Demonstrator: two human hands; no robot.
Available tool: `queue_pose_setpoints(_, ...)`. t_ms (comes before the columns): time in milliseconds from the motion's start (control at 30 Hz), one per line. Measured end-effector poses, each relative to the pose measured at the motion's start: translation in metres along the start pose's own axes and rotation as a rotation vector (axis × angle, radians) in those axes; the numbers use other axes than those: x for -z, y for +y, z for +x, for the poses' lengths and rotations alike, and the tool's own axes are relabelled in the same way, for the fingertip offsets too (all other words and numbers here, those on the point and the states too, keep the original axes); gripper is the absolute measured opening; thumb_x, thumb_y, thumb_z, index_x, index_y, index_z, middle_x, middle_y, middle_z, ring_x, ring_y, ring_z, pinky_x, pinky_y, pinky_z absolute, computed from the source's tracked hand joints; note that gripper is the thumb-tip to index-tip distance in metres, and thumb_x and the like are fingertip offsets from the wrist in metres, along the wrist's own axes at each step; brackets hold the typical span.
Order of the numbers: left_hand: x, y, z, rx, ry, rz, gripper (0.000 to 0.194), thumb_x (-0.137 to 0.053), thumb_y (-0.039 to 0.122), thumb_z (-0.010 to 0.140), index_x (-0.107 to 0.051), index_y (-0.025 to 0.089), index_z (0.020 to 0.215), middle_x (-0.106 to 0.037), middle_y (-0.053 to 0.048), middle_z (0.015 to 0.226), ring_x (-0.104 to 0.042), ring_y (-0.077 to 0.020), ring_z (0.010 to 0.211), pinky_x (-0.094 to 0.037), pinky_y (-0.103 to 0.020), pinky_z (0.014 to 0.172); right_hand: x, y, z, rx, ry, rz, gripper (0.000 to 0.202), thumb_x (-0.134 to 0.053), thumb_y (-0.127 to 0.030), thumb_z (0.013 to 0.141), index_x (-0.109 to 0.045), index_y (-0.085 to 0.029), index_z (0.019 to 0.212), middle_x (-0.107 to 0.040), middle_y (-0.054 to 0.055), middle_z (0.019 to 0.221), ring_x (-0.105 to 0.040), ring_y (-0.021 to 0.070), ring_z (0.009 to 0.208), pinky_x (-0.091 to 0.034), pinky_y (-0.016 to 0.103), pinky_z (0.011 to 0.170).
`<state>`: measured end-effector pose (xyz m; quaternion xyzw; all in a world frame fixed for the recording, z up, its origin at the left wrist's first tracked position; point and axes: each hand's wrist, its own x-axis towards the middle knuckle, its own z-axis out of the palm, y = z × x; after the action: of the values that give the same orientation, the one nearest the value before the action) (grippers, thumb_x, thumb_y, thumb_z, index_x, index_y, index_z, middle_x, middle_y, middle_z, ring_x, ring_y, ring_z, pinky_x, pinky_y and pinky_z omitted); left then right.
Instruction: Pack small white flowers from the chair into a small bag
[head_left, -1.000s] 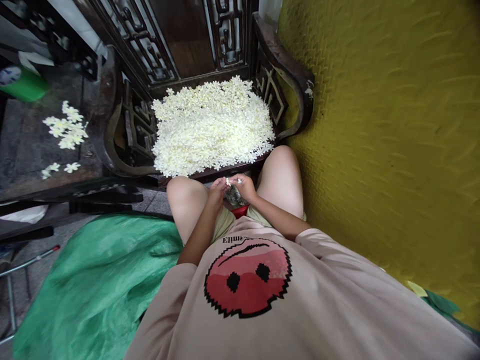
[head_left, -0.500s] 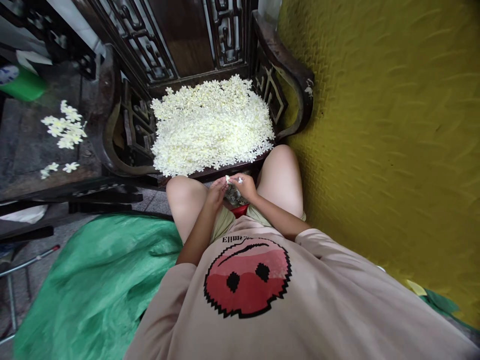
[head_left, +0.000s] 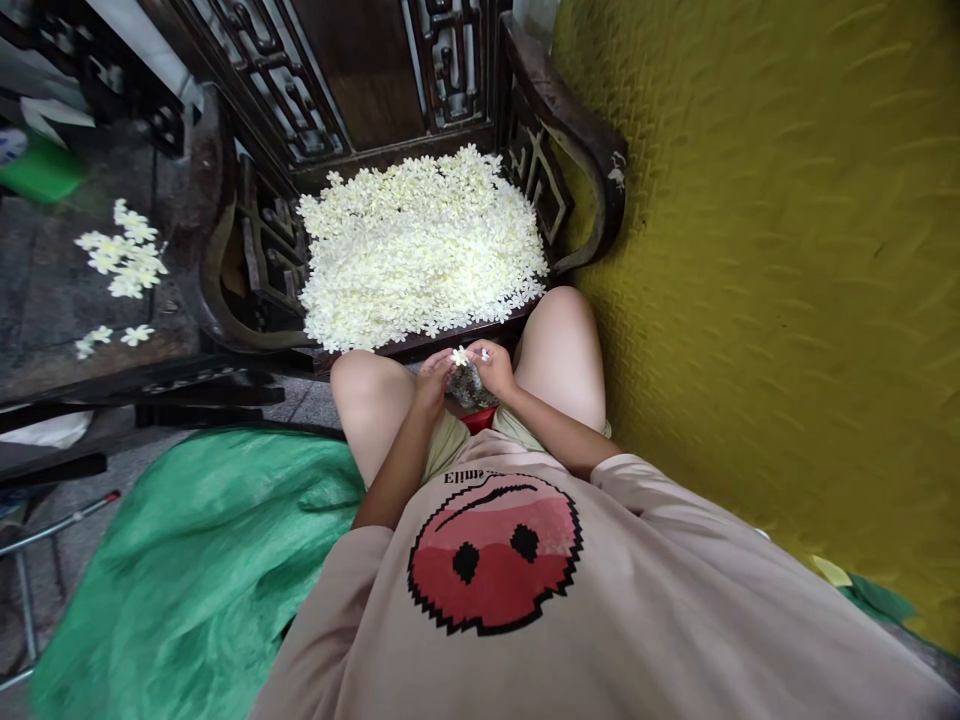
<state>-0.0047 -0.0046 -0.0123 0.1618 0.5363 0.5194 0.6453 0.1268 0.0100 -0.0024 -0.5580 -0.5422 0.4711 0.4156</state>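
Note:
Between my knees, the fingertips of my left hand (head_left: pixel 434 382) and my right hand (head_left: pixel 495 373) meet at a small white flower (head_left: pixel 460 356). Both hands are closed, with fingers pinched on or against this blossom. A second white bit (head_left: pixel 485 355), perhaps another flower, shows among the fingers of my right hand. Just beyond my hands, a thick layer of white flowers (head_left: pixel 424 250) covers the seat of a dark carved wooden chair (head_left: pixel 592 130). Below my hands is a greyish mass whose kind I cannot make out.
A dark wooden table (head_left: pixel 37 290) on the left bears a few loose white flowers (head_left: pixel 124 255) and a green container (head_left: pixel 45 170). Green sheeting (head_left: pixel 202 550) lies at my left side. A textured yellow surface (head_left: pixel 750 250) stands close on the right.
The white flower between my fingertips now shows more fully, its petals facing up. My hands have drawn slightly apart. The view has shifted slightly.

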Motion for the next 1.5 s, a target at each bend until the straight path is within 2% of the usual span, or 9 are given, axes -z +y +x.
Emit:
queue_pose_setpoints(167, 0.003, 0.000, 0.003, -0.089, 0.116, 0.062, 0.028, -0.074, 0.022, 0.059, -0.067, 0.015, 0.085, -0.065, -0.001, 0.070, -0.058, -0.0092, 0.065, -0.046, -0.023, 0.071, -0.001, 0.005, 0.008, -0.105, 0.044, 0.080, 0.017, -0.054, -0.035, 0.072, -0.055, -0.019, 0.068, -0.057, 0.000, 0.066, -0.050, 0.0136, 0.064, -0.041, 0.025, 0.065)
queue_pose_setpoints(300, 0.005, 0.001, 0.003, -0.146, 0.158, 0.126, 0.026, -0.070, 0.021, 0.060, -0.068, 0.016, 0.086, -0.065, -0.001, 0.071, -0.057, -0.0093, 0.064, -0.045, -0.022, 0.069, -0.001, 0.007, 0.013, -0.441, -0.071, 0.338, 0.010, -0.048, -0.027, 0.071, -0.047, -0.020, 0.065, -0.049, -0.003, 0.055, -0.047, 0.0118, 0.050, -0.042, 0.026, 0.057)
queue_pose_setpoints(367, 0.005, 0.002, 0.003, -0.154, 0.175, 0.142, 0.025, -0.069, 0.021, 0.060, -0.068, 0.016, 0.084, -0.065, -0.001, 0.072, -0.055, -0.0082, 0.061, -0.044, -0.021, 0.066, 0.000, 0.005, 0.014, -0.606, -0.142, 0.512, 0.005, -0.046, -0.023, 0.070, -0.047, -0.020, 0.066, -0.051, -0.002, 0.056, -0.050, 0.0124, 0.049, -0.043, 0.027, 0.056)
queue_pose_setpoints(533, 0.007, 0.002, 0.004, -0.152, 0.210, 0.152, 0.026, -0.066, 0.023, 0.060, -0.067, 0.015, 0.084, -0.064, -0.001, 0.073, -0.049, -0.0060, 0.057, -0.042, -0.020, 0.061, 0.007, -0.004, 0.014, -0.805, -0.237, 0.868, 0.003, -0.043, -0.016, 0.063, -0.045, -0.018, 0.064, -0.061, 0.005, 0.064, -0.059, 0.0157, 0.060, -0.048, 0.027, 0.058)
queue_pose_setpoints(733, 0.010, 0.000, 0.008, -0.106, 0.235, 0.153, 0.030, -0.065, 0.025, 0.060, -0.067, 0.014, 0.088, -0.061, 0.000, 0.069, -0.048, -0.0060, 0.056, -0.040, -0.021, 0.060, 0.012, -0.004, 0.017, -0.903, -0.335, 0.998, 0.008, -0.041, -0.012, 0.061, -0.043, -0.017, 0.065, -0.057, 0.004, 0.057, -0.051, 0.0130, 0.049, -0.043, 0.023, 0.046)
queue_pose_setpoints(900, 0.010, -0.001, 0.009, -0.103, 0.230, 0.173, 0.032, -0.066, 0.027, 0.060, -0.067, 0.013, 0.089, -0.058, 0.000, 0.065, -0.047, -0.0059, 0.054, -0.039, -0.020, 0.058, 0.012, -0.006, 0.016, -1.007, -0.458, 1.010, 0.004, -0.041, -0.018, 0.074, -0.044, -0.017, 0.071, -0.043, -0.002, 0.046, -0.034, 0.0098, 0.037, -0.030, 0.020, 0.038)
queue_pose_setpoints(1067, 0.011, -0.002, 0.008, -0.086, 0.207, 0.211, 0.036, -0.067, 0.032, 0.059, -0.066, 0.013, 0.091, -0.059, 0.000, 0.065, -0.047, -0.0061, 0.054, -0.039, -0.021, 0.057, 0.013, -0.010, 0.016, -1.025, -0.400, 1.002, 0.021, -0.036, -0.030, 0.084, -0.046, -0.016, 0.073, -0.044, -0.001, 0.048, -0.039, 0.0106, 0.040, -0.034, 0.021, 0.041)
queue_pose_setpoints(1233, 0.009, -0.001, 0.006, -0.111, 0.181, 0.263, 0.036, -0.065, 0.033, 0.061, -0.064, 0.014, 0.091, -0.060, 0.000, 0.067, -0.049, -0.0073, 0.054, -0.040, -0.022, 0.058, 0.011, -0.008, 0.017, -1.030, -0.278, 0.928, 0.023, -0.035, -0.030, 0.086, -0.050, -0.015, 0.077, -0.048, 0.000, 0.050, -0.044, 0.0120, 0.044, -0.040, 0.024, 0.048)
queue_pose_setpoints(1500, 0.003, -0.002, 0.000, -0.278, 0.143, 0.410, 0.025, -0.055, 0.023, 0.064, -0.060, 0.017, 0.088, -0.057, 0.002, 0.063, -0.051, -0.0096, 0.058, -0.041, -0.022, 0.060, 0.010, -0.006, 0.018, -0.995, -0.268, 0.875, 0.021, -0.033, -0.030, 0.084, -0.049, -0.016, 0.078, -0.035, -0.005, 0.046, -0.028, 0.0095, 0.037, -0.026, 0.021, 0.040)
